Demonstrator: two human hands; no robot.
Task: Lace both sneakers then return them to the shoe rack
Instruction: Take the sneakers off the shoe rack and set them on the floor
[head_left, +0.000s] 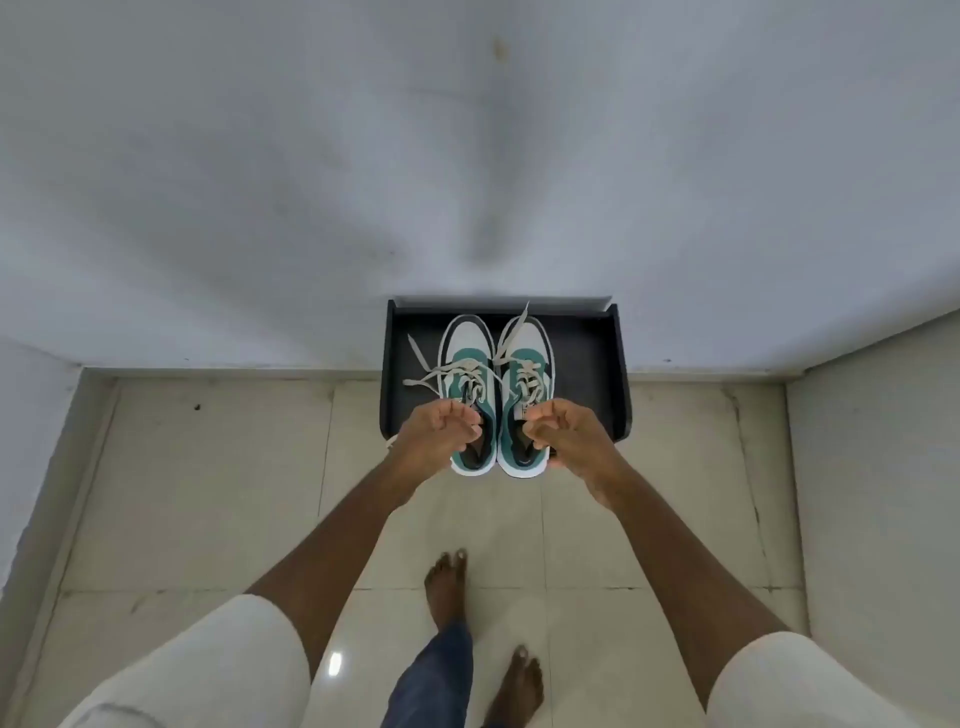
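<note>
Two white and teal sneakers are side by side over the black shoe rack (587, 364), toes toward the wall, heels past the rack's front edge. My left hand (439, 431) grips the left sneaker (466, 353) at its collar. My right hand (566, 431) holds the right sneaker (525, 353) the same way. Both carry beige laces threaded through the eyelets; loose ends (422, 370) trail left of the left sneaker and one end sticks up over the right sneaker's toe. I cannot tell whether the soles touch the rack.
The rack stands on the pale tiled floor (208, 467) against a white wall (467, 156). Side walls close in at far left and right. My bare feet (447, 587) are on the tiles below my arms.
</note>
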